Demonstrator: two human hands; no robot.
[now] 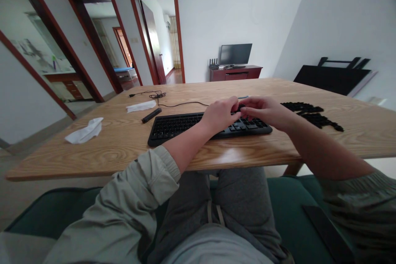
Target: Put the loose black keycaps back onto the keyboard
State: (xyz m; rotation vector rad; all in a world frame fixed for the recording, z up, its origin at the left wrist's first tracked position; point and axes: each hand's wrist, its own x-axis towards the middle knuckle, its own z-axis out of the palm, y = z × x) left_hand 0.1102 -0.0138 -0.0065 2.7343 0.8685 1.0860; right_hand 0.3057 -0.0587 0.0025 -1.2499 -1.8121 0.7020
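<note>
A black keyboard lies on the wooden table in front of me. Over its right half, my left hand and my right hand meet with their fingers bent together. Between the fingertips shows a small black piece, perhaps a keycap; its shape is mostly hidden. My left forearm crosses the keyboard's middle and covers some keys. To the right of my right hand, many small black pieces that look like keycaps are laid out in rows.
Left of the keyboard lie a black stick-like object, two white tissues, and the coiled cable. The wooden table's front edge is close to my lap. A thin blue item lies behind my hands.
</note>
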